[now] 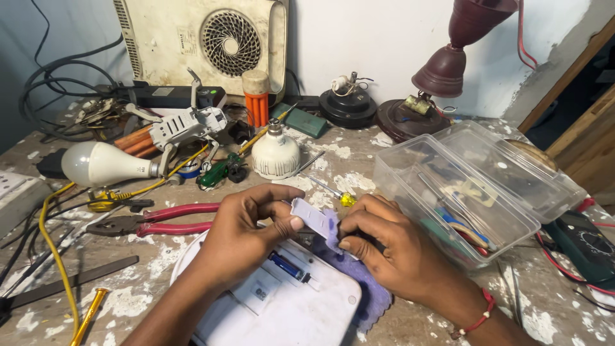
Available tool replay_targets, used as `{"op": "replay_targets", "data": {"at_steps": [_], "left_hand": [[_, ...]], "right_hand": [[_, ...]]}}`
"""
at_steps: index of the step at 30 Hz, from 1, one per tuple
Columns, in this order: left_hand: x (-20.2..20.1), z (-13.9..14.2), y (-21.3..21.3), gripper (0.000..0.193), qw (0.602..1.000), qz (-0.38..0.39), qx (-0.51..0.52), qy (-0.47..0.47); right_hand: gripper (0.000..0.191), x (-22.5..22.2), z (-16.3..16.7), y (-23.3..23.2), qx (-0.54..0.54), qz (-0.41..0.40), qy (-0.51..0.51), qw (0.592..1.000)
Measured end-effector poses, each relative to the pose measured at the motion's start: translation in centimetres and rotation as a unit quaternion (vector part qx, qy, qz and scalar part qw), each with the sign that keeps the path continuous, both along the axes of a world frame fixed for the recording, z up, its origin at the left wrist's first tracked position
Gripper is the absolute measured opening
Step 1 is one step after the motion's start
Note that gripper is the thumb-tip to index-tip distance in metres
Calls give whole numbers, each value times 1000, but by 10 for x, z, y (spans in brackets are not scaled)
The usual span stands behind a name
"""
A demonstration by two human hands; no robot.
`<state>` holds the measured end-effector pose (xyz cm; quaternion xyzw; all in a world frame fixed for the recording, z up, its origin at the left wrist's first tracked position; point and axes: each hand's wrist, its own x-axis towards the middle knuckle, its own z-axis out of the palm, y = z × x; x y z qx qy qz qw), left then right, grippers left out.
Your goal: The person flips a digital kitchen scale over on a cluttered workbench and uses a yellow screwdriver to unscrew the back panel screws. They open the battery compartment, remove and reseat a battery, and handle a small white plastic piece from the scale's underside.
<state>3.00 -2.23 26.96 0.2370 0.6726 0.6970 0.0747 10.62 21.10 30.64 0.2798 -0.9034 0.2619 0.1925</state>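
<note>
Tabletop (359, 160) cluttered; white plastic casing (282, 307) lies flat, light, stiff. Left hand (246, 224) pinches small pale plastic strip (311, 216) above it, fingers closed. Right hand (391, 247) curls shut on purple cloth (368, 285), soft; strip likely brittle, best gripped by edges.

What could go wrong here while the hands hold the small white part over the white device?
The small white part, pinched between left hand and right hand, might slip into the clutter. The open clear plastic box sits beside the right hand and might get knocked. The pliers lie near the left wrist.
</note>
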Motion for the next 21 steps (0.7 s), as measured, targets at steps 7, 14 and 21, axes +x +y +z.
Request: {"op": "replay_targets", "data": {"at_steps": [7,14,21], "left_hand": [[12,-7,10,37,997,-60,-44,14],[13,-2,7,41,999,-10,-32,12],[9,1,5,38,998,29,-46,33]], "right_hand": [[12,0,-11,-20,-65,-5,66,996],[12,-3,-7,-25,-75,-134,-16,988],[14,-5,-9,-18,-57,-50,17,997]]}}
